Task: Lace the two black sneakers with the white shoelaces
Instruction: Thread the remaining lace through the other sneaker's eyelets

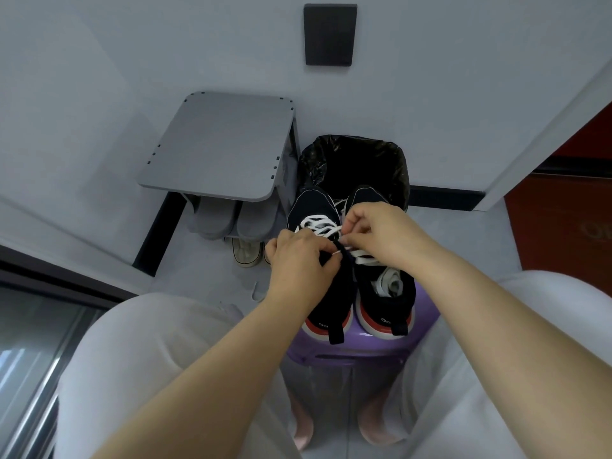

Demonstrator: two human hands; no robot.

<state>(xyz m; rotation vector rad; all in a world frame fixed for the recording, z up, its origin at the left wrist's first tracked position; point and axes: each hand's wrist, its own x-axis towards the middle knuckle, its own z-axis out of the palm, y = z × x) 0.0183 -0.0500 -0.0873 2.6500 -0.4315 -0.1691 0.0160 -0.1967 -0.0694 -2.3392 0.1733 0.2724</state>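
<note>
Two black sneakers stand side by side on a purple stool (347, 354), toes pointing away from me. The left sneaker (314, 203) has a white shoelace (319, 225) crossed through its front eyelets. My left hand (299, 260) lies over that shoe's middle and pinches a lace end near the tongue. My right hand (374, 231) reaches across from the right sneaker (387, 303) and pinches the lace beside my left fingertips. A white lace (367, 260) also lies across the right sneaker, under my right wrist.
A bin with a black liner (354, 160) stands just behind the shoes. To its left is a grey shoe rack (218, 147) with slippers and a pale shoe (246, 253) beneath. My knees in light trousers flank the stool. A wall rises behind.
</note>
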